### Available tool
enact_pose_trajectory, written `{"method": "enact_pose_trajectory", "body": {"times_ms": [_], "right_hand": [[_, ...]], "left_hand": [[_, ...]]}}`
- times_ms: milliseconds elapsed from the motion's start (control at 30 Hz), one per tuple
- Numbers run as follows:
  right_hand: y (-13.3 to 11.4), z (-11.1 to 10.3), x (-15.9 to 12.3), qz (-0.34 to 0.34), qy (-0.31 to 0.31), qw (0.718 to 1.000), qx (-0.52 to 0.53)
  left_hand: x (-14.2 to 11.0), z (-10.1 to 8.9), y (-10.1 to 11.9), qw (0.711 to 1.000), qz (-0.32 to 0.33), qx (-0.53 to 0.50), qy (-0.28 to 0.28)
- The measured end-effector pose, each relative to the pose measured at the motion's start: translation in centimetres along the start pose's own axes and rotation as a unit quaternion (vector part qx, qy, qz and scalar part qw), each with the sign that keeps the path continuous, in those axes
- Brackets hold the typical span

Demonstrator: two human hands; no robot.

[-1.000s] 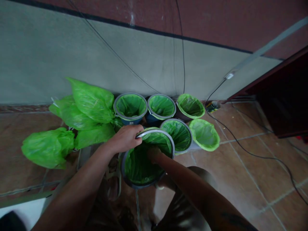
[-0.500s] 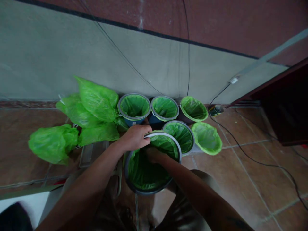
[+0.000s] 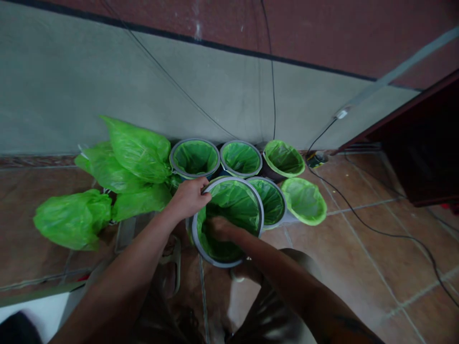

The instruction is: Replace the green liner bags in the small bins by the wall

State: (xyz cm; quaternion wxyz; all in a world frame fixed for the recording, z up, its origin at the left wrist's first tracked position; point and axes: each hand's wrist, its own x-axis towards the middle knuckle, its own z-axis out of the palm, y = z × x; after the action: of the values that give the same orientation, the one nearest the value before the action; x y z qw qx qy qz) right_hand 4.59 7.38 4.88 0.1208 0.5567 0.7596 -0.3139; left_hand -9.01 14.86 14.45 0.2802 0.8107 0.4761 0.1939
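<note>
My left hand (image 3: 190, 197) is closed on the upper left rim of a trash bin (image 3: 261, 215), which has a grey rim ring and a green liner bag (image 3: 234, 200) inside. The bin is tilted between my knees with its mouth facing me. My right hand (image 3: 218, 228) reaches down into it, against the left side of the liner. Its fingers are lost in the dark interior, so I cannot see whether they hold anything.
Several lined bins, among them a grey-rimmed bin (image 3: 195, 142) and a pale bin (image 3: 304, 200), stand along the wall. Knotted green bags (image 3: 138, 148) lie to the left. A black cable (image 3: 358, 231) crosses the floor at right, near a small can (image 3: 316, 159).
The bin has tipped, its mouth now higher and showing more of the liner's far wall. My left hand stays on the rim; my right hand has shifted slightly left inside.
</note>
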Motion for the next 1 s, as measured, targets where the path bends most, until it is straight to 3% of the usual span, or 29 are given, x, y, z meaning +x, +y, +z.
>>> {"method": "enact_pose_trajectory", "body": {"times_ms": [167,233,333,400,667,833,1000], "right_hand": [[2.7,-2.5,0.7,0.049,0.189,0.98,0.047],[3.6,-2.6,1.0,0.095,0.217,0.97,0.047],[4.3,-2.4,1.4,0.152,0.206,0.966,0.041],[4.3,-2.4,1.4,0.156,0.197,0.967,0.032],[2.3,-2.7,0.1,0.055,0.043,0.997,0.028],[1.8,-3.7,0.3,0.023,0.12,0.992,0.012],[1.8,-3.8,0.8,0.044,0.085,0.995,-0.009]], "left_hand": [[-0.1,-0.4,-1.0,0.999,0.002,-0.032,-0.003],[-0.3,-0.5,-1.2,0.999,0.015,-0.044,-0.022],[-0.4,-0.5,-1.3,0.997,0.033,-0.058,-0.045],[-0.4,-0.5,-1.3,0.996,0.038,-0.058,-0.047],[-0.2,-0.2,-1.1,0.998,0.023,-0.041,-0.031],[-0.4,0.3,-0.1,0.997,0.027,-0.012,-0.068],[-0.5,0.9,0.3,0.995,0.037,-0.001,-0.089]]}}
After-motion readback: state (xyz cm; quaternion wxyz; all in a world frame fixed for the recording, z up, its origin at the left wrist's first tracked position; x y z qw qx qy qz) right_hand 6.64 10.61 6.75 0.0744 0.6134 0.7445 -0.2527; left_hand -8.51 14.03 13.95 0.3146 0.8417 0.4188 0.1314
